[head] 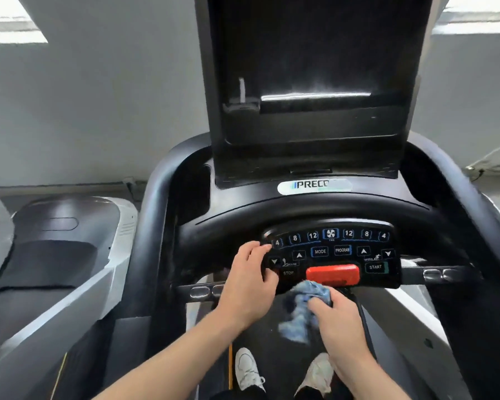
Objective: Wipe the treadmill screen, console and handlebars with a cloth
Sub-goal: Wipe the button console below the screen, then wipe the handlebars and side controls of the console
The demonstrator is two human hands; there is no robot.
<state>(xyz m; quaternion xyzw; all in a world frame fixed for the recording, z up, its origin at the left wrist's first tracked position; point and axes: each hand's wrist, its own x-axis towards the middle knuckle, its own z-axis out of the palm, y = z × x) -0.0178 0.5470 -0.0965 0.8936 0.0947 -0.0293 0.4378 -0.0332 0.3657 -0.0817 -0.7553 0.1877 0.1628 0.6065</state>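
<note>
Black moulded plastic: treadmill console (315, 209), curved, glossy, badge reading "PRECO…" at its centre.
Screen (309, 67): dark, unlit, upright at 12 o'clock, a pale streak of glare across its lower half.
Keypad (331, 249): numbered keys 4, 8, 12 either side of a fan key; MODE, PROGRAM, STOP, START and arrow keys below.
Red stop bar (333, 273): at the keypad's lower edge.
Handlebars (156, 203): black, arcing round both sides of the console.
Cloth (303, 306): blue, crumpled, just beneath the red stop bar at 6 o'clock, partly hanging down.
Right hand (337, 321): fingers clamped on the cloth.
Left hand (250, 280): fingers loosely bent and apart, tips resting on the keypad's left edge near the STOP key; it grips nothing.
White shoes (247, 368): two, on the dark belt at 6 o'clock.
Neighbouring machine (58, 255): grey and black, at 9 o'clock.
Room: pale grey wall (98, 96) behind, bright windows at 10 and 2 o'clock.
</note>
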